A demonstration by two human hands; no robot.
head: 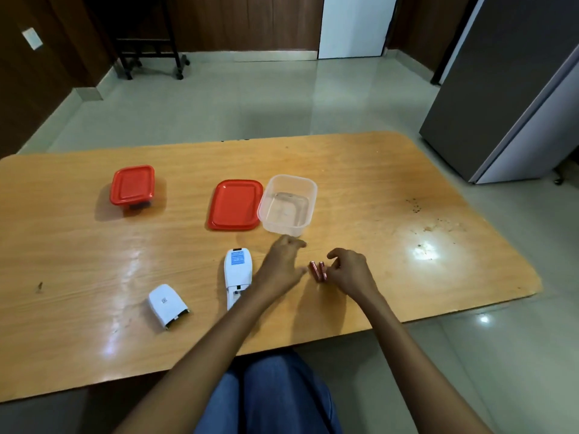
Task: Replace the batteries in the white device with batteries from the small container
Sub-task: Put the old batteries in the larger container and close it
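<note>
On the orange wooden table (94,245), the right hand (352,272) is pinching two small reddish cylindrical batteries (318,270) while the left hand (280,266) is hovering open-fingered beside the white plastic device (237,274).

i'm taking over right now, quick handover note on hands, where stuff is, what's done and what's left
Left hand: open, over the table between the white device and the batteries, holding nothing.
Right hand: fingers curled at the two red batteries lying on the table; whether it grips them is unclear.
Device lies face down, battery cover off and lying to its left.
Clear container is open and looks empty, its red lid beside it. A second lidded container sits far left, closed.
Done: cover off, one container opened.
Left: the compartment is hidden by the left arm, so check it, fit batteries, refit cover.
</note>
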